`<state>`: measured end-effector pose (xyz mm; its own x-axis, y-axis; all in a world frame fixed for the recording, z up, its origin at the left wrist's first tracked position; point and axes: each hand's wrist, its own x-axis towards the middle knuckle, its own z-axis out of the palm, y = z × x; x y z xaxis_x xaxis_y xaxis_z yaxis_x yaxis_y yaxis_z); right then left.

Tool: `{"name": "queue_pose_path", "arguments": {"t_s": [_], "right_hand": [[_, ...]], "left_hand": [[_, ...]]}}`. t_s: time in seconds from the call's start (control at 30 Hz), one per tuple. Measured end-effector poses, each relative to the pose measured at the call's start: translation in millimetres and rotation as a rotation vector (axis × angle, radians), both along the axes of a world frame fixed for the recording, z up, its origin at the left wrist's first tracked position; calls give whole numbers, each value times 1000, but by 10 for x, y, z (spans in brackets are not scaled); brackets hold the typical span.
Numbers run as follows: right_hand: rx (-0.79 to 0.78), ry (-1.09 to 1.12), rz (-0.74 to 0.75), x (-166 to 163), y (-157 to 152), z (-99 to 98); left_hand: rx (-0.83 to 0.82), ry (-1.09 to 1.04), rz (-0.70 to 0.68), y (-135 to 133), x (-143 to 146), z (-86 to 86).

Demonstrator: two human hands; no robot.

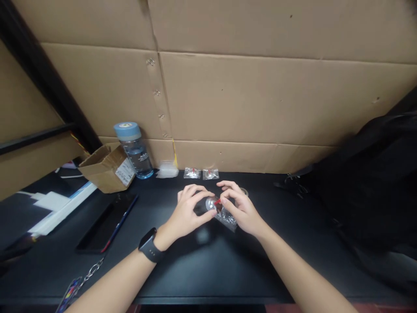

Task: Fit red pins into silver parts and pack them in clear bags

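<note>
Between my hands, just above the black table, is a round, shiny item (211,203) with a clear plastic bag (228,219) at its lower right. A small red strip (217,201) lies across the round item. My left hand (192,208) has its thumb and index finger curved about the item's left side, gripping its edge. At the red strip, the thumb and index finger of my right hand (239,208) pinch together. Two similar clear packets with red marks, a left one (192,173) and a right one (210,174), lie by the cardboard wall.
A blue-capped water bottle (138,154) stands beside an open cardboard box (107,167). Left of my arm lie a dark phone (109,224) and a white power strip (61,211). Some clear bags (167,170) sit at the back. A black bag (368,195) fills the right side.
</note>
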<state>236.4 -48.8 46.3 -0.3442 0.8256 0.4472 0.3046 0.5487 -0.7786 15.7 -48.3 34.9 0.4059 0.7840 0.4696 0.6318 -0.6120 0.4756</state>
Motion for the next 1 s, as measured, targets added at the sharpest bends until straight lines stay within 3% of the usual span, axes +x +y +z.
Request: {"name": "queue_pose_path", "arguments": {"t_s": [0.2,0.33,0.5,0.67,0.8,1.0], "right_hand": [[131,-165,-76,161,66,36],[234,-344,-20,392,122,122],[137,-550,70,630,146,193],[39,-661,127,685,152,183],[65,-621,3,720,230,94],[52,-667,-241,896,451,-186]], "left_hand": [[19,106,-7,82,-116,-10],[49,155,84,296,-376,-72],[-3,264,92,529,-667,-198],[-37,260,17,556,-625,-294],[-4,241,2,529,-537,-337],[38,230,48,499,-467,-374]]}}
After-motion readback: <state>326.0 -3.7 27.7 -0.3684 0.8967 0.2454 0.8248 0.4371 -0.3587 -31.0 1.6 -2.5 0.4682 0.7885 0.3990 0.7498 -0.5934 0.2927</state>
